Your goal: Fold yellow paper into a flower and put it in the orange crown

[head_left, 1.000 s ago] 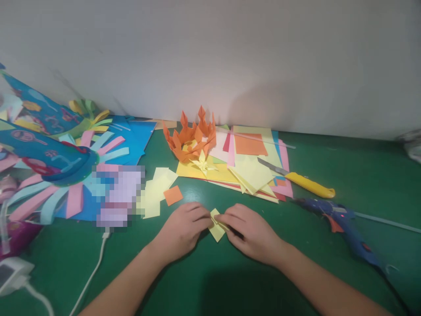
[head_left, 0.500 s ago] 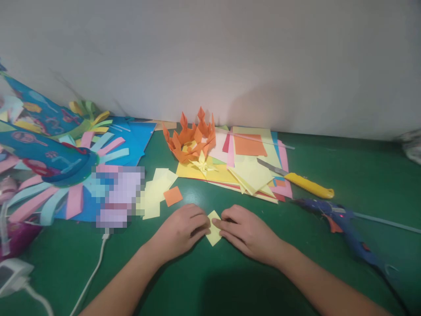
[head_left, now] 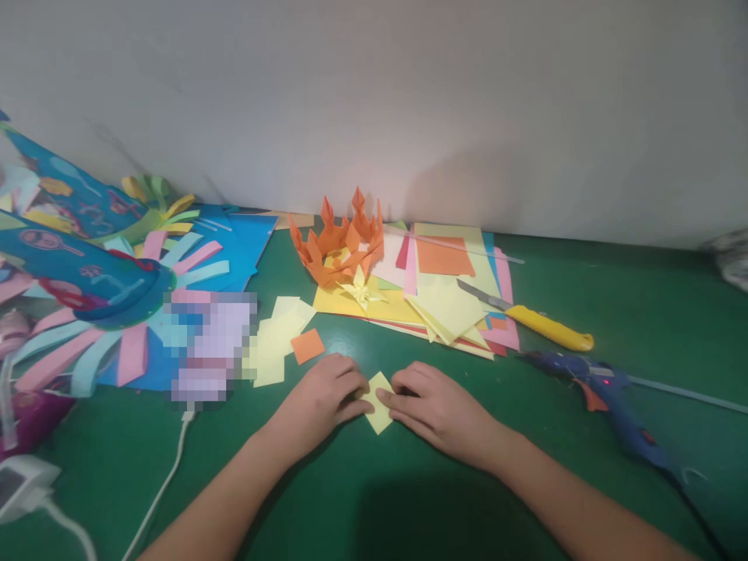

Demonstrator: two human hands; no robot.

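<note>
Between my hands a small pale yellow paper square lies on the green table, turned so that one corner points towards me. My left hand pinches its left corner with curled fingers and thumb. From the other side my right hand grips the right corner, a fingertip pressing on the middle of the paper. Whether the square has folds in it is too small to tell. A small orange paper square lies just beyond my left hand, beside several pale yellow paper pieces.
An orange folded-paper crown and a yellow paper star stand behind, near stacked coloured papers. A yellow-handled cutter and blue glue gun lie right. Decorated blue paper cones and a white cable are left.
My left fingers have drawn back slightly to the left along the paper's edge. The right hand keeps nearly the same hold, and the paper has barely moved.
</note>
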